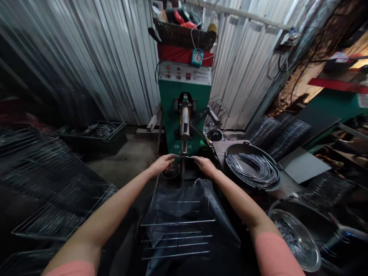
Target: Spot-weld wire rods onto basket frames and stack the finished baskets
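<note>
A thin bent metal wire [186, 156] spans the gap between my two hands, just under the tip of the upright metal rod [184, 145] on the green machine [169, 99]. My left hand [162, 164] pinches the wire's left end, and my right hand [205, 166] pinches the right end. Below them, a wire rack [178, 222] with several cross bars rests over a dark apron [221, 230] on my lap. Whether the rack joins the held wire is hard to make out. A small round container [171, 170] sits beneath my left hand.
Right of me, a round black pan [251, 188] holds coiled wire hoops [253, 168]. Nearer stands a clear bowl [312, 253] of small metal pieces. Stacked wire racks [57, 218] crowd the left side. Behind them lies a metal tray [115, 140]. Corrugated metal wall [120, 57] closes the back.
</note>
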Action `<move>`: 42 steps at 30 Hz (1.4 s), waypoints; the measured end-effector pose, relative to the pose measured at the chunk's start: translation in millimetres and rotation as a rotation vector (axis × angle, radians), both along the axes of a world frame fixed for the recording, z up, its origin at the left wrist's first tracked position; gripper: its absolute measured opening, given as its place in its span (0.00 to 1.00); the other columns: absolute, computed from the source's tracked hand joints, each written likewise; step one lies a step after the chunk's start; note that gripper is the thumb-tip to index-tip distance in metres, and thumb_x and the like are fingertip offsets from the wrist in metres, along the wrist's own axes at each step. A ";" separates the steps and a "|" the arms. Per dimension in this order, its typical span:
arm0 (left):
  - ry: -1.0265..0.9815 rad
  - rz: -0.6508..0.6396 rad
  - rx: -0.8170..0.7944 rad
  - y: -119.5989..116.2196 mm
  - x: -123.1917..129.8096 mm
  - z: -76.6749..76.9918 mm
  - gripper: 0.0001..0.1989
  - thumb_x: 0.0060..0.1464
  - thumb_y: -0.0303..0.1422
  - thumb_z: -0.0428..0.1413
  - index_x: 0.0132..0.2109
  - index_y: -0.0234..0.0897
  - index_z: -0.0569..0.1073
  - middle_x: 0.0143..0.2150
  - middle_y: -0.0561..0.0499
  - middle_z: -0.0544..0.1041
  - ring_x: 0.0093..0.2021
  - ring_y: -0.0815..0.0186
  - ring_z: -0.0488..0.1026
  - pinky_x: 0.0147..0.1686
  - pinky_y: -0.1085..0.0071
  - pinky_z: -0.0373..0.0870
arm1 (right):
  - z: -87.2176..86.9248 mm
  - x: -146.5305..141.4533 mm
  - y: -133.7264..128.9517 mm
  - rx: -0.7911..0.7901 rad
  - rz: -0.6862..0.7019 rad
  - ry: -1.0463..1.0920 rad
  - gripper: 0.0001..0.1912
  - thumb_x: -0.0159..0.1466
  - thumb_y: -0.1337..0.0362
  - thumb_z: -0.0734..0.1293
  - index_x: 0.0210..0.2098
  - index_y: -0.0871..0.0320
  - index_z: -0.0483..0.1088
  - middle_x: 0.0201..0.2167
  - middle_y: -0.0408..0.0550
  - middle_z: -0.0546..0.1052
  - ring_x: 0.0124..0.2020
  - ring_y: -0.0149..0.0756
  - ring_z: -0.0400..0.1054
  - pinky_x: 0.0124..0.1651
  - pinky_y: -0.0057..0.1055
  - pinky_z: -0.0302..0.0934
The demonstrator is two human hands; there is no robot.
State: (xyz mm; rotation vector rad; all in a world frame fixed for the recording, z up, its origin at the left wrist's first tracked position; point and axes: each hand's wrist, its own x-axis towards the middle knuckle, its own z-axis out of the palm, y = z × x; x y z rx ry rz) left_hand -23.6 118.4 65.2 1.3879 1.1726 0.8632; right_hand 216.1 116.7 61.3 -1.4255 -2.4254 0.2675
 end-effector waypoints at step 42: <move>0.925 -0.114 0.676 54.3 -4.2 -26.2 0.15 0.58 0.34 0.45 0.47 0.42 0.73 0.36 0.49 0.79 0.34 0.64 0.75 0.32 0.72 0.64 | -8.0 -10.1 61.6 -0.038 0.066 -0.243 0.19 0.67 0.64 0.53 0.56 0.54 0.61 0.43 0.49 0.76 0.42 0.38 0.71 0.38 0.26 0.58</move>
